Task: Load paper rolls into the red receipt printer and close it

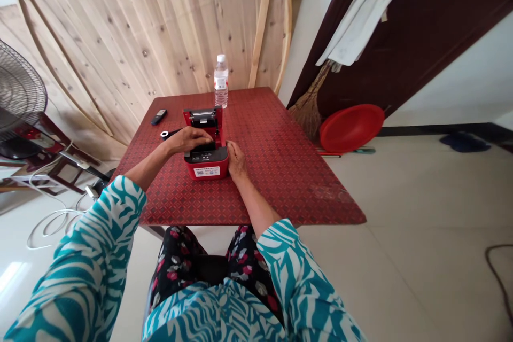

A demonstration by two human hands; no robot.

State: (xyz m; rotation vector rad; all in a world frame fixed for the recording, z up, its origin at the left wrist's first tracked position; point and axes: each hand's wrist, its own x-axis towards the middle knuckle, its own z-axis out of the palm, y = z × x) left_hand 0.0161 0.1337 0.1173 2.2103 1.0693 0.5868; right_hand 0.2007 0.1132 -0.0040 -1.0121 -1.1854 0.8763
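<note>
A small red-and-black label printer sits on the table with its lid raised. My left hand reaches over its left side, fingers bent down into the opened compartment. The fingertips are partly hidden there, and I cannot make out what they grip. Against the printer's right side, my right hand is closed round the casing. Just left of the printer, beyond my left wrist, lies a black roll with a white core. The printer's front bears a white label.
On the red patterned table stand a water bottle, behind the printer, and a black remote-like device at the far left. A fan is at the left, a red basin and a broom at the right.
</note>
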